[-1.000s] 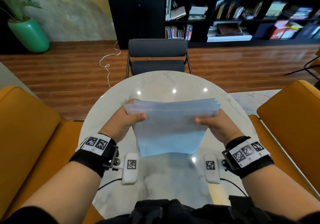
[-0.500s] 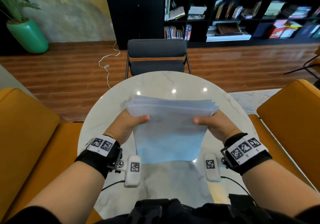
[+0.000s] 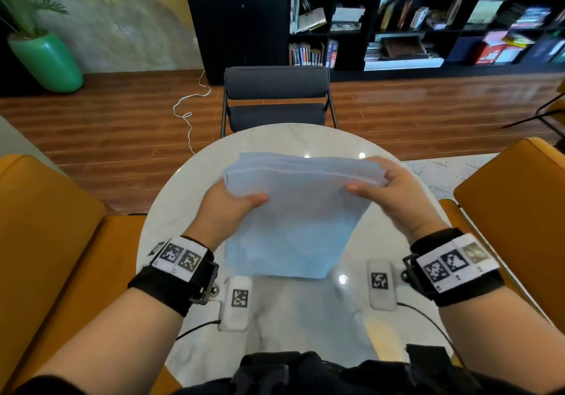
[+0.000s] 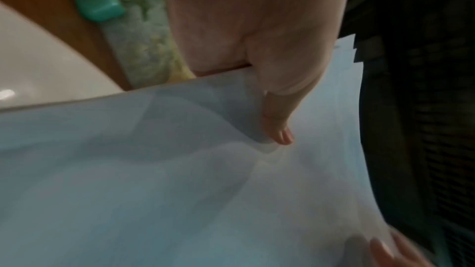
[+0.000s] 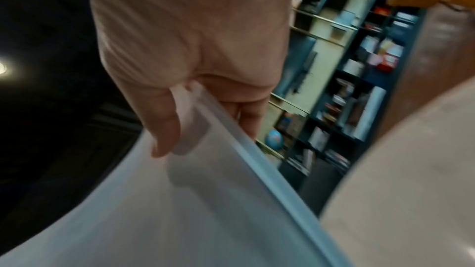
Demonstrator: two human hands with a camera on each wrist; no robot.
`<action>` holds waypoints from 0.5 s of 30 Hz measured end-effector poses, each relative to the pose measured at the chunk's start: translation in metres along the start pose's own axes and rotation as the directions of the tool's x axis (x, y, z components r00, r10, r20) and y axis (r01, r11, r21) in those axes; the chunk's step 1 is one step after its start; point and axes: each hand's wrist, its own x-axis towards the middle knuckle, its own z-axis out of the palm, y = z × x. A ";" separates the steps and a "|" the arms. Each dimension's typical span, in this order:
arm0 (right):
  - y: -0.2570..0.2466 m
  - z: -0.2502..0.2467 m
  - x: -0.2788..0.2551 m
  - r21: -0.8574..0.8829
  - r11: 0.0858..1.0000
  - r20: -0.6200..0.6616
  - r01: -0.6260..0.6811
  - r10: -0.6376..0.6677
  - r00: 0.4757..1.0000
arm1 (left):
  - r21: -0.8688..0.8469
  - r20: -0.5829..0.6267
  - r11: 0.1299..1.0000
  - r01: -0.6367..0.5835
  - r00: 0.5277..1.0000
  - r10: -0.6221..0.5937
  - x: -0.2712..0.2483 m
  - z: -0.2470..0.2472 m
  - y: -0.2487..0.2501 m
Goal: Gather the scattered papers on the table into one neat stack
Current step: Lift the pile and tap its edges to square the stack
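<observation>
Far left of the head view: green plant pot [image 3: 46,61], its plant cut off by the frame edge. An orange seat [image 3: 46,242] fills the lower left.

Your left hand [image 3: 224,212] pinches the left edge of the paper stack [image 3: 293,214], thumb on top. The fingers are hidden under the sheets, so you can't see how they lie. The left wrist view confirms it: thumb [image 4: 280,125] pressed flat on the top sheet, the rest blurred.

The stack sits at frame centre, held up off the round marble table [image 3: 189,186], near edge hanging lower than the far edge. The far-edge sheets are fanned and not flush. Sheet count is unreadable. The table under the stack is hidden.

Behind the table, a dark chair [image 3: 276,98], then a black bookshelf [image 3: 244,28] across the top of the frame, book titles mostly too blurred to read.

Your right hand [image 3: 394,196] pinches the stack's right edge, thumb on top. In the right wrist view the fingers [image 5: 246,117] show partly below the sheets, with heavy motion blur.

Right edge: a second orange seat [image 3: 513,211], cut off.
</observation>
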 end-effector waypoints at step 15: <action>-0.015 -0.017 0.007 -0.299 0.954 -0.050 -0.025 0.010 0.999 | 0.606 0.130 0.784 -0.132 0.989 0.067 0.011 -0.032 -0.001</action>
